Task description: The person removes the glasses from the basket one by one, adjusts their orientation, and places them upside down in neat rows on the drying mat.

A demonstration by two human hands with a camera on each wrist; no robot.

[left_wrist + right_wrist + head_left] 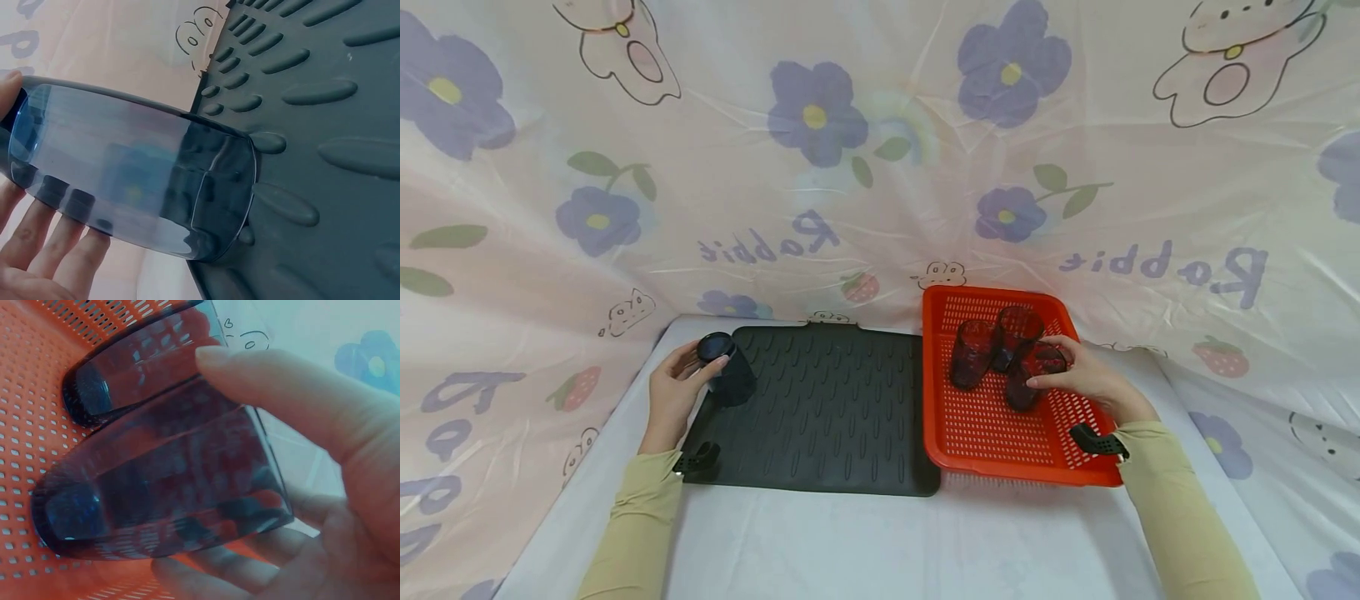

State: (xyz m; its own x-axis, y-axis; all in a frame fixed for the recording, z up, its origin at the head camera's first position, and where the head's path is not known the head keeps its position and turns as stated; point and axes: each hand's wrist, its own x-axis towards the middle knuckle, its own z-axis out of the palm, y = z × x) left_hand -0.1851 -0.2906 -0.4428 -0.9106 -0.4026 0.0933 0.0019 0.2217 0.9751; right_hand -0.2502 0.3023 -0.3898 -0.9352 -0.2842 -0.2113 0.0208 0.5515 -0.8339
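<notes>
At the left edge of the dark ribbed mat (820,408), my left hand (673,392) holds a clear blue drinking glass (733,382) near its rim. In the left wrist view the glass (144,169) has its base right at the mat's ridges, with fingers (81,256) along one side. My right hand (1086,379) reaches into the red basket (970,458) and grips a dark-tinted glass (1022,390) by its upper part, thumb on one side and fingers on the other. Beside it stand two similar glasses, one at left (973,357) and one behind (1021,321).
The perforated basket sits against the mat's right edge, its rim raised all round. White cloth (820,542) covers the table in front. A patterned curtain (880,200) rises behind and at both sides. Each wrist wears a black band (1097,440).
</notes>
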